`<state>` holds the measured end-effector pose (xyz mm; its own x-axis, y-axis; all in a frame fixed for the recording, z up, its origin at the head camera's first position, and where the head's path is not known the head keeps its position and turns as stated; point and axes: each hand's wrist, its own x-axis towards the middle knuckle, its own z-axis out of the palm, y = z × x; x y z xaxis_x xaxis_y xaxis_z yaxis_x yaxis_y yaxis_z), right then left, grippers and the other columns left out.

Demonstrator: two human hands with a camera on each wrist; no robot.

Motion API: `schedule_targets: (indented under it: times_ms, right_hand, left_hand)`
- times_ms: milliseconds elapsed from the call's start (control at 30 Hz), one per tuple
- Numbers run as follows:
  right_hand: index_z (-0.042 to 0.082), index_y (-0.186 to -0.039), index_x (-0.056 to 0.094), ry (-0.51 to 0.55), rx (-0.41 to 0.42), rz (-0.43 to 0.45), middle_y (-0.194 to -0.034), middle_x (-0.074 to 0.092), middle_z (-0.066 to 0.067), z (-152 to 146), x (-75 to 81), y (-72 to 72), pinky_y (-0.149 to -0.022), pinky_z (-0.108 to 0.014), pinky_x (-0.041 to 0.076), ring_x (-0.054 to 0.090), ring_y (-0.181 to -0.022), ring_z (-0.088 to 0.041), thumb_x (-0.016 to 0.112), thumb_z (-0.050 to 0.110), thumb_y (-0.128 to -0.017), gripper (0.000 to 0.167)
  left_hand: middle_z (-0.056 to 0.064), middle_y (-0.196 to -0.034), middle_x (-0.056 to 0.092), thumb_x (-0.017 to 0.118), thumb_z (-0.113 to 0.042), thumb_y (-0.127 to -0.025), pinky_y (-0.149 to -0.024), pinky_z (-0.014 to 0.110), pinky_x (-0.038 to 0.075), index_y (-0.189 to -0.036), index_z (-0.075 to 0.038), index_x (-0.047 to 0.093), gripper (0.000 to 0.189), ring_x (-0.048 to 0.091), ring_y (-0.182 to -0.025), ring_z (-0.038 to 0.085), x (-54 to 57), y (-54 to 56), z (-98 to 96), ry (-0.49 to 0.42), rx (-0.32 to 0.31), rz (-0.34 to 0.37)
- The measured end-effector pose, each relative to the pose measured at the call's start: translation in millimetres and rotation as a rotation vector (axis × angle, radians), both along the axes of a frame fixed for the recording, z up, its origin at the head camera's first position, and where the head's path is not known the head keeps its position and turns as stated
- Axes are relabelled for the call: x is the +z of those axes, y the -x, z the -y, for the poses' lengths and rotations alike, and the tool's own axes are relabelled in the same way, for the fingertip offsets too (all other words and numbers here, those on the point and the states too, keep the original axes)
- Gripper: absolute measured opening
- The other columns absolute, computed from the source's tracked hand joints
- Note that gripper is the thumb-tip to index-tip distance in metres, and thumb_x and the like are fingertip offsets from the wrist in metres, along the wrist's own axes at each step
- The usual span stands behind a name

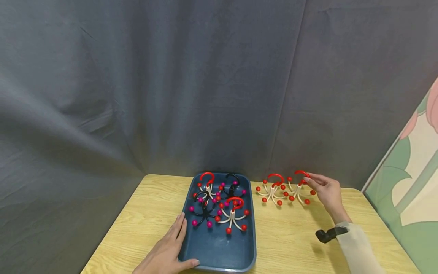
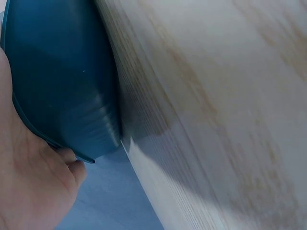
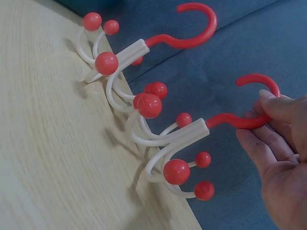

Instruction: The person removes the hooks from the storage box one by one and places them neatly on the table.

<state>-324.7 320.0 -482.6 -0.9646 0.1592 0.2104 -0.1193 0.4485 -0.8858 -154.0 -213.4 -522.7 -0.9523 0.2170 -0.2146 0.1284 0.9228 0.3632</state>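
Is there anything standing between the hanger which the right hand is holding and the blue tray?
Yes. A second white hanger stands on the table, between the held hanger and the tray. Nothing visible separates the right hand from its hanger: it pinches the red hook.

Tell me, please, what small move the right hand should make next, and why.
Probably lift the held hanger straight up slightly: the right hand pinches its red hook, and its balls look close to those of the neighbouring hanger, so pulling sideways might snag.
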Motion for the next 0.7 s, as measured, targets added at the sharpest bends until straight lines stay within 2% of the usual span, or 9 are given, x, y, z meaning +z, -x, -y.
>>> schedule_targets:
  times_ms: [133,267,400,533,700]
  right_hand:
    - [-0.001,-0.135,0.069,-0.017,-0.003,0.006,-0.099,0.080,0.022,0.5,-1.1,-1.0,-0.064,-0.019,0.053,0.067,-0.085,0.015,0.073,0.033,-0.100,0.049]
    - [0.001,-0.134,0.071,-0.046,-0.015,0.020,-0.095,0.079,0.022,2.4,-1.2,-4.0,-0.057,-0.025,0.047,0.066,-0.084,0.009,0.076,0.035,-0.098,0.050]
    - [0.003,-0.134,0.072,-0.077,-0.019,0.031,-0.099,0.082,0.013,3.0,-3.2,-5.9,-0.058,-0.024,0.046,0.063,-0.082,0.005,0.075,0.037,-0.098,0.049]
    - [0.005,-0.135,0.071,-0.107,-0.014,0.035,-0.104,0.083,0.005,-0.1,-5.4,-6.0,-0.061,-0.024,0.047,0.060,-0.082,0.006,0.075,0.038,-0.099,0.049]
    - [0.005,-0.136,0.070,-0.139,0.009,0.029,-0.115,0.081,-0.011,-3.7,-4.4,-5.0,-0.060,-0.024,0.048,0.058,-0.080,0.008,0.072,0.038,-0.100,0.049]
  left_hand:
    - [0.008,-0.180,-0.001,0.053,-0.099,-0.074,-0.125,0.065,0.033,-0.170,-0.010,0.014,0.137,0.015,-0.165,0.036,-0.1,0.1,0.4,-0.001,-0.001,-0.007]
    - [0.008,-0.180,0.000,0.052,-0.100,-0.073,-0.125,0.066,0.033,-0.170,-0.010,0.014,0.137,0.015,-0.165,0.036,-0.9,-0.3,0.7,0.002,-0.005,-0.013]
    - [0.008,-0.180,0.000,0.051,-0.100,-0.073,-0.124,0.065,0.035,-0.170,-0.010,0.014,0.137,0.016,-0.165,0.035,-1.7,-0.5,0.5,0.007,-0.011,-0.018]
    - [0.007,-0.180,-0.001,0.052,-0.099,-0.074,-0.124,0.065,0.035,-0.170,-0.010,0.014,0.136,0.016,-0.165,0.035,-1.4,-0.8,-0.1,0.001,-0.008,-0.014]
    - [0.007,-0.180,-0.002,0.053,-0.099,-0.074,-0.124,0.065,0.035,-0.170,-0.011,0.013,0.136,0.015,-0.165,0.034,-0.3,-1.0,0.3,-0.002,0.000,-0.012]
